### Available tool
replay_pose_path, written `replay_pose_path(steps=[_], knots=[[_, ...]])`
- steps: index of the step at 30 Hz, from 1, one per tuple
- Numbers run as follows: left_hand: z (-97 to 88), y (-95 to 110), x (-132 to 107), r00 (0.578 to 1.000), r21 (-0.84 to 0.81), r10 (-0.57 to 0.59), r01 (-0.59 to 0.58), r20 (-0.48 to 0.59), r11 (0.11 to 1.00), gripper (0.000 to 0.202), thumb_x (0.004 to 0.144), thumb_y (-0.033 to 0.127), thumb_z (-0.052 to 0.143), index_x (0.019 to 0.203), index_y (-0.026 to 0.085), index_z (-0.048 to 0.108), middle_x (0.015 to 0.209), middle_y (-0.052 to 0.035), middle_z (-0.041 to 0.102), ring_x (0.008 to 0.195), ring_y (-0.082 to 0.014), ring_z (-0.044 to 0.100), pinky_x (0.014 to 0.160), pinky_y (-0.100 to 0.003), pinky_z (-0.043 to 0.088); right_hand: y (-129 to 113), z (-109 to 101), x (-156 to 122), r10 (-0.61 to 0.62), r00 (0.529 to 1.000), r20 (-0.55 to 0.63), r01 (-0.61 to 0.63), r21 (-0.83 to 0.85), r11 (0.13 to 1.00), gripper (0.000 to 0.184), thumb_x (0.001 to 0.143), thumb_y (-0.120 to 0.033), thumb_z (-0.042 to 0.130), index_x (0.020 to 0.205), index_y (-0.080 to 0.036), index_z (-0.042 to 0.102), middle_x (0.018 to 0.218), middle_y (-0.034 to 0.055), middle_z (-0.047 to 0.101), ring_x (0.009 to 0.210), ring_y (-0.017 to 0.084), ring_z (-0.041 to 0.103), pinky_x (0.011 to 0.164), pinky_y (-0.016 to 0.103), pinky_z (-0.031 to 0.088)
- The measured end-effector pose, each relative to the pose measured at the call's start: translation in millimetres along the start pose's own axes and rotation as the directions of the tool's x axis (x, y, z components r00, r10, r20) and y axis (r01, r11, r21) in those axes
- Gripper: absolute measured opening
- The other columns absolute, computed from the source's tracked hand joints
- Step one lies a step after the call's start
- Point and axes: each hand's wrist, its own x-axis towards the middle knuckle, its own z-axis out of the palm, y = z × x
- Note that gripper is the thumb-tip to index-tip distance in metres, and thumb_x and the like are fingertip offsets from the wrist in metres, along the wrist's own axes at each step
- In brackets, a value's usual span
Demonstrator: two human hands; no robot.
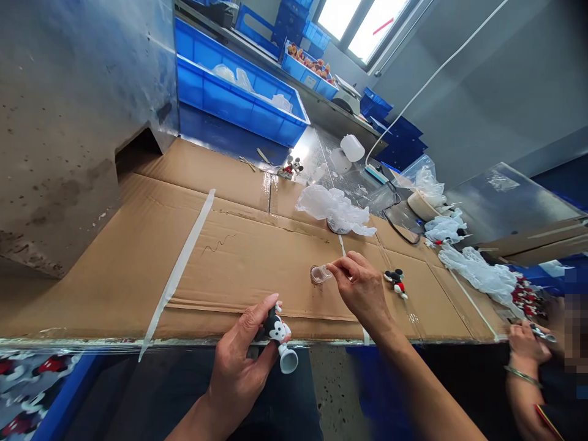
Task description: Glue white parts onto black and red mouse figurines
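Observation:
My left hand is closed around a small black-and-white mouse figurine on a white stand, held at the near edge of the cardboard-covered table. My right hand pinches a small clear plastic cup that rests on the cardboard just ahead of the figurine. A second mouse figurine in black and red lies on the cardboard just right of my right hand.
Crumpled clear plastic bags lie beyond the cup. Blue bins stand at the back. Another mouse figurine lies far on the table. At the right, another person's hand works beside more bags and a pile of figurines.

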Motion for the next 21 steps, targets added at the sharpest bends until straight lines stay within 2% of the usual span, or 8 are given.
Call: replay_pose_path(steps=[4,8,10,16,21], knots=[[0.2,0,-1,1.0,-0.025,-0.011,0.01,-0.021,1.0,0.071,0.084,0.004,0.071,0.143,0.039,0.054,0.123,0.0012,0.076,0.101,-0.0141,0.076,0.095,-0.021,0.059,-5,-8,-2,0.069,0.998,0.005,-0.069,0.079,0.995,0.042,0.1,-0.045,0.052,0.065,-0.022,0.06,0.069,0.0028,0.054,0.063,0.019,0.051,0.062,0.033,0.037],[0.1,3,0,0.993,-0.092,-0.113,0.11,-0.034,0.99,0.063,0.083,0.009,0.074,0.137,0.039,0.059,0.106,0.004,0.079,0.087,-0.0109,0.077,0.084,-0.017,0.061,-11,-25,-7,0.164,0.986,0.016,-0.164,0.198,0.966,0.04,0.097,-0.047,0.059,0.066,-0.021,0.062,0.067,0.0003,0.051,0.058,0.017,0.046,0.058,0.031,0.035],[0.3,5,1,0.986,-0.137,-0.156,0.148,-0.05,0.979,0.057,0.082,0.014,0.076,0.131,0.04,0.064,0.099,0.0053,0.08,0.085,-0.0109,0.077,0.083,-0.016,0.061,-14,-33,-12,0.212,0.977,0.034,-0.213,0.268,0.94,0.037,0.095,-0.044,0.062,0.067,-0.02,0.062,0.066,-0.0012,0.049,0.059,0.016,0.045,0.058,0.03,0.035],[6.5,10,1,0.973,-0.31,-0.212,0.175,-0.087,0.934,0.054,0.079,0.012,0.08,0.123,0.041,0.069,0.104,0.0071,0.081,0.089,-0.0114,0.079,0.086,-0.015,0.06,-26,-52,-29,0.315,0.943,0.105,-0.326,0.459,0.826,0.03,0.094,-0.038,0.065,0.071,-0.02,0.062,0.068,-0.0028,0.046,0.063,0.015,0.044,0.06,0.027,0.035],[15.9,15,-9,0.96,-0.374,-0.233,0.162,-0.153,0.913,0.062,0.075,0.008,0.082,0.125,0.041,0.067,0.106,0.0061,0.081,0.086,-0.0138,0.079,0.082,-0.019,0.063,-56,-61,-51,0.35,0.922,0.165,-0.37,0.639,0.674,0.026,0.094,-0.038,0.069,0.073,-0.022,0.067,0.074,-0.0009,0.053,0.07,0.016,0.048,0.063,0.024,0.041]])
